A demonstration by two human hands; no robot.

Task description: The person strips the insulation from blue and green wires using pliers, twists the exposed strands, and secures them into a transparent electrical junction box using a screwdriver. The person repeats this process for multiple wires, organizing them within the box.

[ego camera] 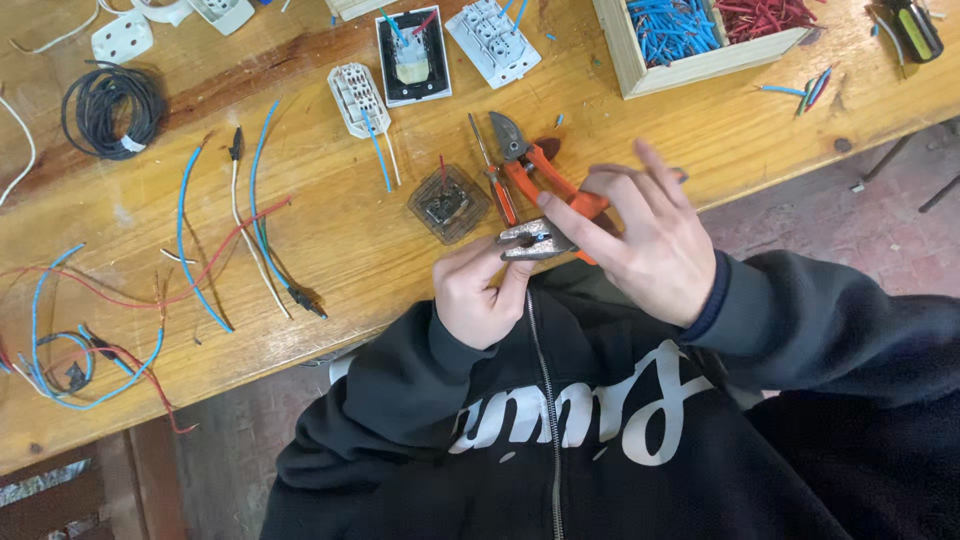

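Grey, flat metal switch frame (pixel 532 240) sits pinched between both hands just above the near edge of the wooden surface (pixel 330 240). Left hand (pixel 480 295) closes its grip on the frame's end from below; right hand (pixel 645 235) pinches the other end, remaining fingers spread. Orange-handled cutters (pixel 545 175) and a screwdriver (pixel 492 175) lie just beyond, beside a clear square switch module (pixel 448 203).

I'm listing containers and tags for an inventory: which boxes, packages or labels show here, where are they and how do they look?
Wooden box: top right of the workbench, pale rectangular frame, split into blue and red wire compartments.
Label: small white tag on the black wire coil, top left.
No screens or signs show.
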